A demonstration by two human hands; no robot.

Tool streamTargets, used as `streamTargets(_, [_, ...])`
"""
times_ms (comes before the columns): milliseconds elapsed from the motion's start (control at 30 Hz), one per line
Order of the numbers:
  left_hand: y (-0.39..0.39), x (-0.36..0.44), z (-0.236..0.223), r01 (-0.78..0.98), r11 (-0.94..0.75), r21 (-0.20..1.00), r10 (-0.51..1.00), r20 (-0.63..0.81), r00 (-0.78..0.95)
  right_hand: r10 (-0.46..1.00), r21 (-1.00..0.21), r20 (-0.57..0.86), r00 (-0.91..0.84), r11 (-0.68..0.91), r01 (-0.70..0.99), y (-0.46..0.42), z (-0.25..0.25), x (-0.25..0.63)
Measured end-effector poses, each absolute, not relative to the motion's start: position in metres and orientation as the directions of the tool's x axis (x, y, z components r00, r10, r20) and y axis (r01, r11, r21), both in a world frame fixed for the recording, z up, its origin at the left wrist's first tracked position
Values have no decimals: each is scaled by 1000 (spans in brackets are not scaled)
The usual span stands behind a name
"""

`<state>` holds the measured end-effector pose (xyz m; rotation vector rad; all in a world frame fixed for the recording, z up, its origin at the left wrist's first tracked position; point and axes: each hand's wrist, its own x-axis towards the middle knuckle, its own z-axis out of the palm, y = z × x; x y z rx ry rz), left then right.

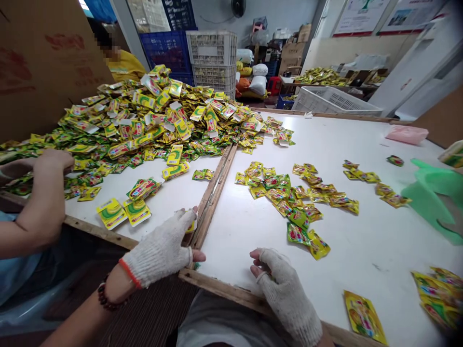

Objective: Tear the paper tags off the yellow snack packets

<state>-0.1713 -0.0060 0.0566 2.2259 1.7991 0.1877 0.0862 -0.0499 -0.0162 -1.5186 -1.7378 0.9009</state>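
My left hand [164,248], in a white knit glove with bare fingertips, reaches over the wooden divider [208,207]. Its fingers are stretched out and its thumb stands apart. A small yellow packet [191,225] shows partly beneath the fingers; the rest is hidden. My right hand [287,294], gloved the same way, is at the table's front edge with curled fingers. Whatever they may hold is hidden. Beyond it, yellow and green wrapped sachets [289,193] lie scattered. Left of the divider are flat yellow-green boxes [112,213].
A large heap of boxes and sachets [155,115] covers the back left. At far left, a co-worker's hand [54,159] touches the heap. A green plastic scoop-like piece [430,193] and a pink packet [407,134] lie right. Wooden strips [231,291] edge the white table. Crates [213,60] stand behind.
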Motion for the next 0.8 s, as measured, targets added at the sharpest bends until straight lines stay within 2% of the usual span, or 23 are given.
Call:
streamTargets(67, [-18, -183, 38, 955, -111, 273, 987, -82, 138, 990, -849, -17, -140, 60, 525, -49, -18, 82])
streamTargets(200, [-23, -199, 8, 965, -46, 258, 997, 68, 29, 972, -869, -50, -228, 70, 489, -47, -13, 70])
streamTargets(300, [-12, -207, 3, 958, -163, 237, 979, 156, 127, 961, -871, -30, -274, 109, 479, -47, -9, 66])
streamTargets(467, [23, -225, 5, 931, -299, 209, 953, 122, 279, 956, -867, -25, -293, 125, 482, -48, -5, 66])
streamTargets(600, [51, -235, 8, 904, -397, 160, 912, 180, 369, 960, -861, -4, -280, 138, 489, -51, -7, 68])
streamTargets(733, [40, -215, 40, 861, -419, 287, 870, 397, 292, 973, -852, 92, -210, 186, 489, -51, -12, 72])
streamTargets(800, [21, -191, 60, 816, -448, 366, 863, 414, 288, 971, -836, 198, -137, 240, 493, -49, -12, 74])
